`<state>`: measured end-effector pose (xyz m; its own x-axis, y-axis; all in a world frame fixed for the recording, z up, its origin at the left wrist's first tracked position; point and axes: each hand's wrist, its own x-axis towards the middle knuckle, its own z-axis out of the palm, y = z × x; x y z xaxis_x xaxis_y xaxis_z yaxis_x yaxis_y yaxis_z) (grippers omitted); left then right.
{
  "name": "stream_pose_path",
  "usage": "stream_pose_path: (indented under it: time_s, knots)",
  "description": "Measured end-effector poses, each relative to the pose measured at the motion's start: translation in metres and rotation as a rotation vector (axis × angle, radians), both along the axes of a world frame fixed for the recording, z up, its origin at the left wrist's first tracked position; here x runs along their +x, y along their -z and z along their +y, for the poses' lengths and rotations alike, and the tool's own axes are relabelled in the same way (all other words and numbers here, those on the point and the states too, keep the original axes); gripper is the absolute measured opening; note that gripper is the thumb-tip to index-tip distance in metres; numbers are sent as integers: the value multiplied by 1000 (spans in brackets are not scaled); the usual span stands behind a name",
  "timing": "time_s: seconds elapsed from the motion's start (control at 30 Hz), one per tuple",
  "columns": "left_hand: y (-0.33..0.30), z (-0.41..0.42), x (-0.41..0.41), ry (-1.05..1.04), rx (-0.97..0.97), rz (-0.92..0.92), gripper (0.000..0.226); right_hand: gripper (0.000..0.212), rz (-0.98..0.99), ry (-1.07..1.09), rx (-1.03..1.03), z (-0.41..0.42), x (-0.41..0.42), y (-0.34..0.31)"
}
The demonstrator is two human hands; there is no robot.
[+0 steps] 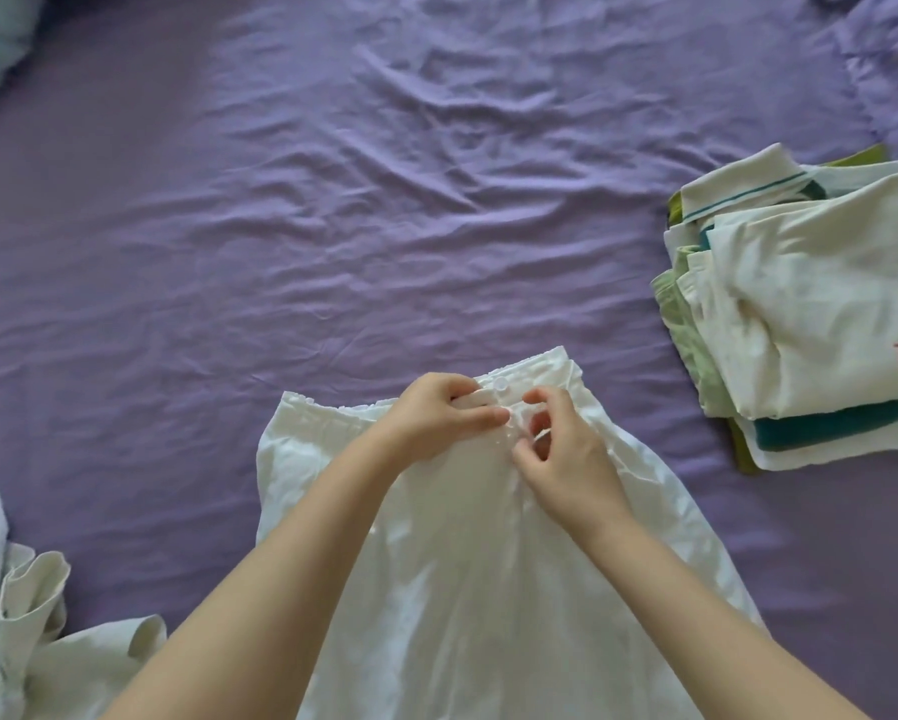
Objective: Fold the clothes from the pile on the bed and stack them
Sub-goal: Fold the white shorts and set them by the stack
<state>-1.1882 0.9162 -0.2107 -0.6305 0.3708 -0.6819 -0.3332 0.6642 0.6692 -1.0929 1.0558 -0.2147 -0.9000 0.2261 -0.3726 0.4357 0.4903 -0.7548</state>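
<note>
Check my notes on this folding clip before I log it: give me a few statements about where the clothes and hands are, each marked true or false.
1. Both hands, left hand and right hand, pinch the waistband of the white garment. True.
2. The folded stack lies to the person's left. False: it lies to the right, on the purple sheet.
3. The white garment is already folded in half. False: it lies spread open, waistband away from the person.
4. Unfolded pale clothes lie at the lower left. True.
5. The top of the stack is a dark teal item. False: a white shirt with red lettering lies on top.
</note>
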Motion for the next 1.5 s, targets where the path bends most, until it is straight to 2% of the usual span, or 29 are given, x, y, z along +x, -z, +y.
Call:
stream_pose_path:
  time_s: [0.07,0.13,0.2,0.3,0.37,0.5,0.57,0.63,0.73,0.83,0.97,1.07,1.2,1.37,1.5]
  knots:
    - [-1,-3,2,-15,45,-79,26,23,25,130,-122,9,-4,2]
    - [0,-7,2,-1,85,-136,23,21,44,187,-236,19,-8,3]
    - [1,-9,2,51,90,-144,18,14,120,78,-102,27,-9,6]
    - [2,-6,1,83,36,-118,13,9,177,-161,253,32,-4,13]
    - [1,-2,-1,128,-27,-80,23,6,198,-203,342,32,-3,15]
    - [-5,8,-3,408,-211,64,34,10,210,-210,344,28,-14,20]
    - [-7,16,-1,551,-334,188,26,11,221,-261,314,26,-18,21]
    - [-8,21,-1,574,-394,272,12,13,220,-306,299,23,-18,20]
    - [-7,19,-7,517,-344,278,4,11,245,-327,348,20,-15,21]
    - [-3,15,-12,484,-286,282,16,7,188,-320,357,19,-19,22]
    - [4,16,-10,529,-316,345,21,13,-9,-283,162,25,-28,22]
    - [7,15,-8,539,-258,326,21,5,-158,-170,-90,31,-36,19]
    - [7,17,-5,467,-152,364,16,7,-270,-135,-344,41,-44,17]
    - [13,19,0,454,-173,483,22,7,-318,-237,-392,49,-55,17]
    - [16,17,8,427,-204,661,25,12,-366,-262,-437,53,-60,16]
